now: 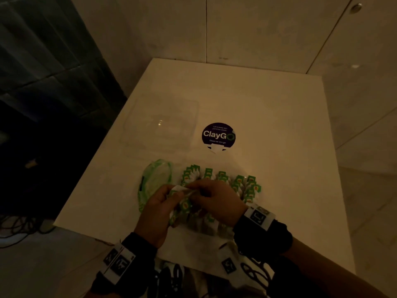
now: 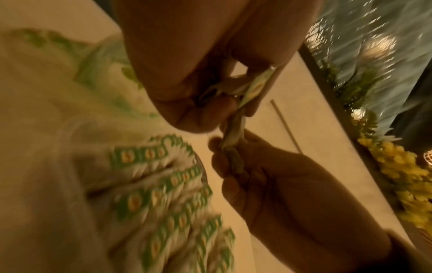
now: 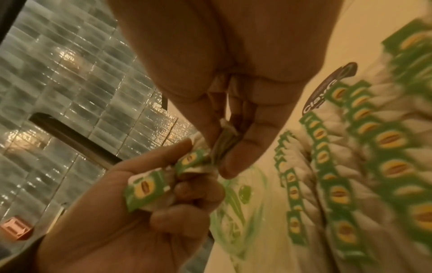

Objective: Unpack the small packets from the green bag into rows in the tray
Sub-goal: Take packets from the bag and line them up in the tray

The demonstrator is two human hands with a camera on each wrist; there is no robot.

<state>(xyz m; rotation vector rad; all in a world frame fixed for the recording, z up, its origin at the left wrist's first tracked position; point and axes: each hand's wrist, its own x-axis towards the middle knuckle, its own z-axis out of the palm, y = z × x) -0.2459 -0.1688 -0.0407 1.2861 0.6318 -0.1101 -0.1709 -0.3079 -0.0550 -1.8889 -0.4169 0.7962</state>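
- While both hands meet above the near middle of the white table, the left hand curls its fingers round a small bunch of green-and-white packets; the right-wrist view shows two green labels with yellow ovals in that fist, and whether more are tucked behind them cannot be told.
- The right hand pinches the white end of one of those packets between thumb and fingertips, touching the left hand's bunch.
- Under the hands sits the tray, mostly hidden; its clear edge cannot be made out against the packets in the dim light.
- Rows of packets stand upright in it, green tags up: about five rows show in the head view, each with several packets, the exact number lost to blur and to the hands.
- One green bag lies crumpled and slack on the table just left of the rows, beside the left hand.
- One clear plastic lid lies flat farther back on the left, apart from the bag.
- One round dark sticker reading "ClayGo" is stuck to the tabletop to the right of the lid, beyond the rows.
- Each wrist wears one black band with a printed marker tag.
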